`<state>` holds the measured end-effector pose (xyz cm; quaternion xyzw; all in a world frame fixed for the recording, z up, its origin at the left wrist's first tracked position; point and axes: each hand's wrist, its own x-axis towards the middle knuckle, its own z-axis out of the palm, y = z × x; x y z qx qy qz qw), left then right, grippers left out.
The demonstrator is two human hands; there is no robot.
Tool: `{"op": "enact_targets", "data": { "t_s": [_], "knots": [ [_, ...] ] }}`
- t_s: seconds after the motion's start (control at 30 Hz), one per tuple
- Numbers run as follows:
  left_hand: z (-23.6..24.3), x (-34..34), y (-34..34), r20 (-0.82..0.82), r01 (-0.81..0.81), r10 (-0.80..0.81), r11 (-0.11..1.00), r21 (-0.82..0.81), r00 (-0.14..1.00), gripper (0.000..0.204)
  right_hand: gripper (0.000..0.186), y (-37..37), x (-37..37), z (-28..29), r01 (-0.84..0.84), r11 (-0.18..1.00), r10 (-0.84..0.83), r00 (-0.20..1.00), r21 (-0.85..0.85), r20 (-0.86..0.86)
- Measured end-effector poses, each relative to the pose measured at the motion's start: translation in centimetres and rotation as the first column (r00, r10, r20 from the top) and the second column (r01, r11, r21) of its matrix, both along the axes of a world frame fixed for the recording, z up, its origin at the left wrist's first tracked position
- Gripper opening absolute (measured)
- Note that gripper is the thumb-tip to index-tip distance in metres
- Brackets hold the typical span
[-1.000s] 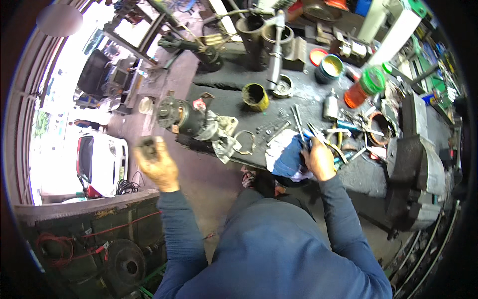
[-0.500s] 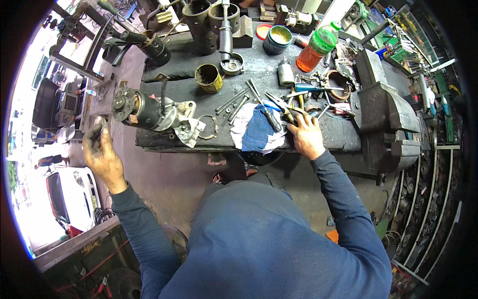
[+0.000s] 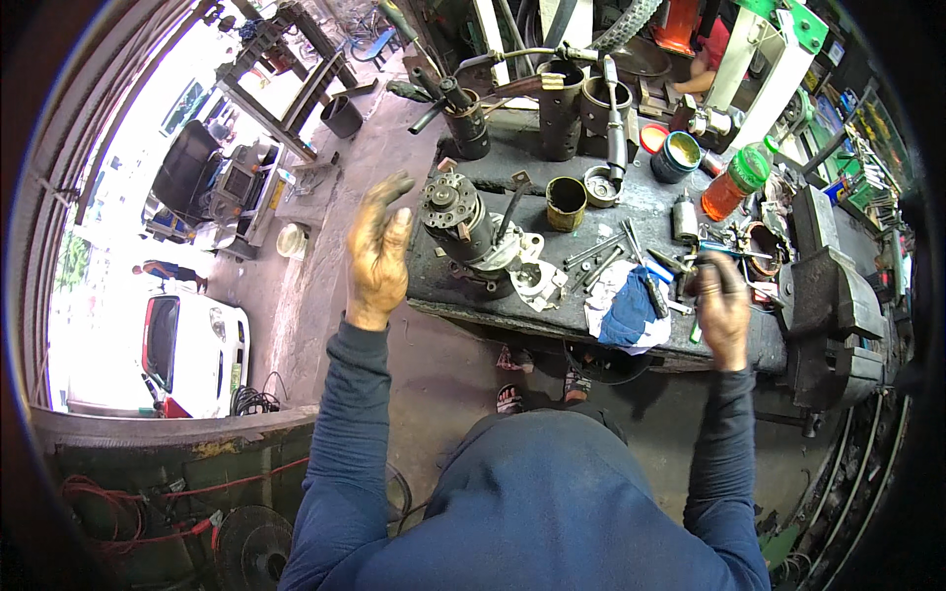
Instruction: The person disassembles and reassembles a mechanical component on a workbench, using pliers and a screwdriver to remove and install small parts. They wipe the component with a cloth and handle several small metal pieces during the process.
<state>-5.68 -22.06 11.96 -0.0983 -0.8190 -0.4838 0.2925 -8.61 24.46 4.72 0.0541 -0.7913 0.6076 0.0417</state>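
Observation:
Beside a dark electric motor with a cast metal end housing, my left hand is raised with its blackened fingers apart, holding nothing. My right hand hovers over the bench's front right part, its dirty fingers curled. Whether anything is inside them is hidden by blur. Just below that hand shows a small green piece. Left of the right hand lies a blue and white rag with a dark-handled tool on it. Several long bolts lie between the motor and the rag.
On the black workbench stand a yellowish can, a grease tub and a bottle of red liquid. A large vise is fixed at the right. A tool-filled metal cylinder stands at the back left.
The view has swung left. My right hand has lifted off the tools beside the rag and curled its fingers. My left hand has come closer to the motor, fingers now straighter.

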Motion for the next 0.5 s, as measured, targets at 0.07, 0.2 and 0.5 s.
{"op": "enact_targets", "data": {
  "t_s": [0.07, 0.2, 0.5],
  "knots": [
    [1.3, -1.2, 0.2, -0.031, 0.052, -0.058, 0.984, -0.168, 0.998, 0.044, 0.027, -7.0, 2.1, 2.6, -0.182, 0.965, 0.193, 0.981, 0.189, -0.039],
    [1.6, -3.3, 0.5, -0.004, 0.123, -0.132, 0.935, -0.333, 0.991, 0.036, 0.029, -16.9, 2.1, 3.2, -0.232, 0.876, 0.37, 0.886, 0.423, -0.281],
    [-0.3, 1.5, 7.0, -0.194, -0.419, 0.371, 0.816, -0.398, 0.908, 0.032, 0.012, -19.5, 0.3, 4.2, -0.161, 0.834, 0.381, 0.859, 0.527, -0.341]
  ]
}}
